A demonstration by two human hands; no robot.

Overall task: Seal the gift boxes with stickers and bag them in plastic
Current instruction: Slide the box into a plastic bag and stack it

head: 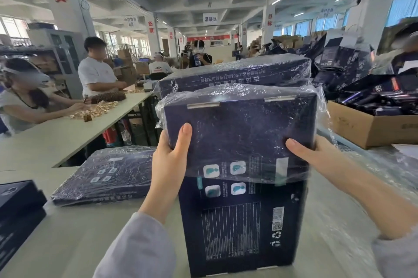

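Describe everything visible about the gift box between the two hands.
The navy cardboard gift box stands upright on the table, printed face toward the camera: four teal icons, a ruled grid, codes. A clear plastic bag covers its upper half. The left hand and right hand hold its sides through the plastic.

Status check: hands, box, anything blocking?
Left hand and right hand grip the bagged box, held up. Unbagged box stands beneath. Second bagged box close behind.
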